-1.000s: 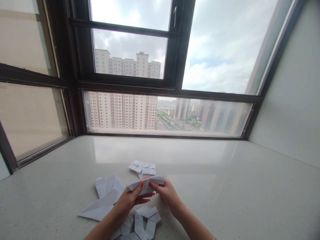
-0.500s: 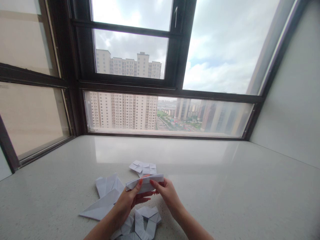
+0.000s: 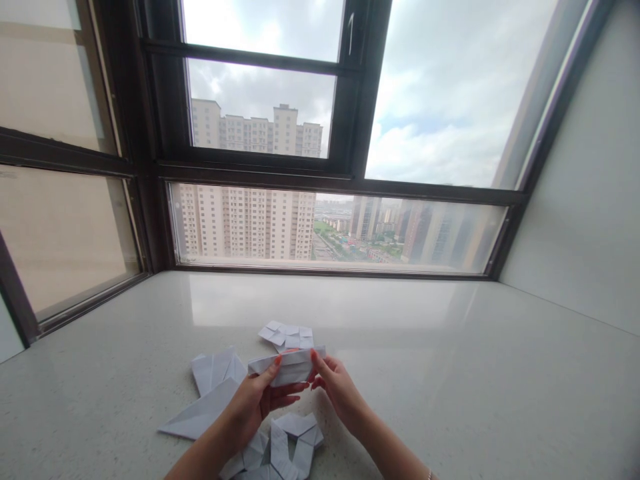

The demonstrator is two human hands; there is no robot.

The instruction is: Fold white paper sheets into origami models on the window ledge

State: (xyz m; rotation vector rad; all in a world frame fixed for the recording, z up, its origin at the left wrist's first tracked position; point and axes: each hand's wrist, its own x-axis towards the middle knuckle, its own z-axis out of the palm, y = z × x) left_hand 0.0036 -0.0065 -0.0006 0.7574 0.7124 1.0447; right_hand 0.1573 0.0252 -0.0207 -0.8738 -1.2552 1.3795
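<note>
We note a pale speckled bench (image 3: pixel 450 373) under a dark-framed window (image 3: pixel 350 180). On it lie a folded paper plane (image 3: pixel 200 413), a creased sheet (image 3: pixel 217 368), a small folded piece (image 3: pixel 285 335) and a folded cluster (image 3: pixel 280 453). Apartment towers (image 3: pixel 245 220) outside.

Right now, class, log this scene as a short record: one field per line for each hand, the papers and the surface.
left hand: thumb and fingers pinch the left end of the folded white paper
right hand: pinches its right end
held paper: lifted off the sill
other papers: folded piece behind, flat sheets at left, folded pieces under the wrists
surface: pale stone windowsill
</note>
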